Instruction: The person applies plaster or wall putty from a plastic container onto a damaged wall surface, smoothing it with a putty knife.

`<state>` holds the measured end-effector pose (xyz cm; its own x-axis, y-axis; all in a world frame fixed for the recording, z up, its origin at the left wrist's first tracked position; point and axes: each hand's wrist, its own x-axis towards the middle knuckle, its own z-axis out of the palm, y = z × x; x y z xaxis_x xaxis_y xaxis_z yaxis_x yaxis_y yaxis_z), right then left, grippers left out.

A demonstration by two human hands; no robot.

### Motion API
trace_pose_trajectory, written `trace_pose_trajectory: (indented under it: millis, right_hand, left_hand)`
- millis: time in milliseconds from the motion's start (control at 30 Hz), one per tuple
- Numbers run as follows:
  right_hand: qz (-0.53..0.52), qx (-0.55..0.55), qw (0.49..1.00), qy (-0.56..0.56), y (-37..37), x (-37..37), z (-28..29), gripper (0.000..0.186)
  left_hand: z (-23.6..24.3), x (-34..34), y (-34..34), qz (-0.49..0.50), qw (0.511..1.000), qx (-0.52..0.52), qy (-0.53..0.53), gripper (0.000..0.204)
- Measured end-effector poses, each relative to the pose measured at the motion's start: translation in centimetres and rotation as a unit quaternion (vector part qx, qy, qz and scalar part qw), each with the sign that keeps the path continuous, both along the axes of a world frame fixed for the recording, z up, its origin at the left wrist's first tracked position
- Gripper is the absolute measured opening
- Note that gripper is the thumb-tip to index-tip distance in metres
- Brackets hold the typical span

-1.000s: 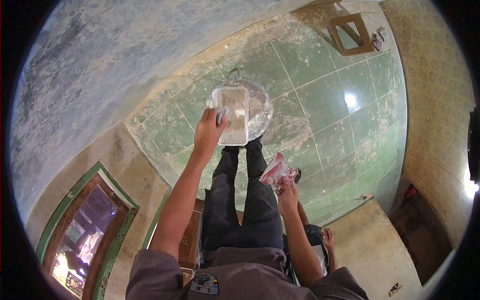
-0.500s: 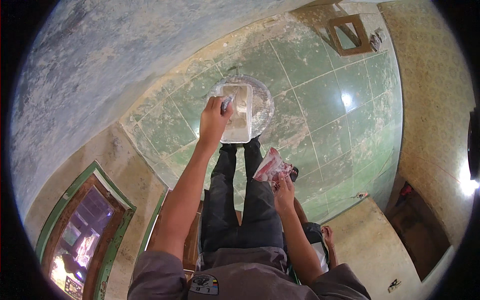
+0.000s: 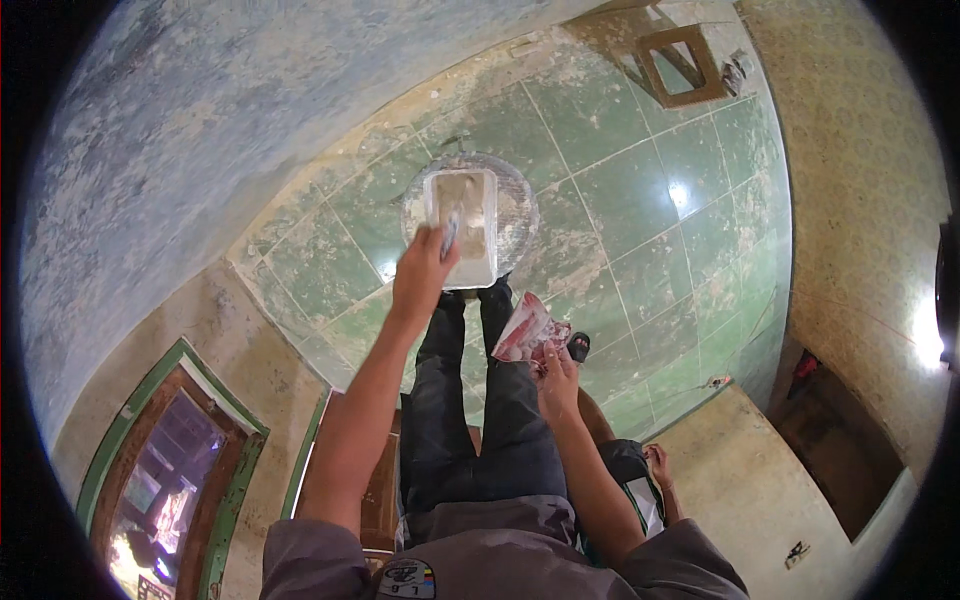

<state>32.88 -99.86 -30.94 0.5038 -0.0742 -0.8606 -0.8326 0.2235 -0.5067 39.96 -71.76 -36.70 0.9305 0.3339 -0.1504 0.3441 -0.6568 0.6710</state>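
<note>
A: What is held, and where?

B: The left hand [image 3: 425, 268] is closed around a slim greyish tool [image 3: 452, 232], too blurred to identify. The tool is over a white rectangular tray [image 3: 493, 205], just beyond that hand and slightly to its right. Pale paste [image 3: 460, 188] coats the inside, and a round silvery stand [image 3: 519, 200] carries the tray. The right hand [image 3: 558, 374] pinches a crumpled red-and-white packet [image 3: 524, 332], which sticks out ahead and to its left.

A: What could go wrong?

B: The tray reaches about the stand's near edge, so a hard push from the left hand could slide or tip it. If the packet is open, which I can't tell, a loose grip or tilt could spill its contents.

A: And the counts?

B: One tool, one tray, one stand, one packet. Just right of the right hand, one dark sandal [image 3: 579, 346]; farther right and nearer the body, one co-worker's hand [image 3: 657, 466]. Far beyond both, one wooden frame [image 3: 697, 98].
</note>
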Motion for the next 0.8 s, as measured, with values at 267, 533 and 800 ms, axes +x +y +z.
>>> trace_pose_trajectory:
  millis: [267, 533, 800]
  right_hand:
    - [0.086, -0.101, 0.987, -0.088, 3.3, 3.2, 0.1, 0.017]
    - [0.305, -0.283, 0.809, -0.416, 11.7, 12.8, 0.9, 0.012]
    - [0.486, -0.212, 0.64, -0.556, 14.8, 14.9, 0.6, 0.035]
  left_hand:
    - [1.7, -6.1, -2.9, 0.061, 0.993, -0.086, 0.045, 0.025]
    - [2.6, -5.9, -2.3, 0.079, 0.986, -0.128, 0.07, 0.037]
    - [3.5, -4.4, 0.3, 0.109, 0.984, -0.019, -0.137, 0.043]
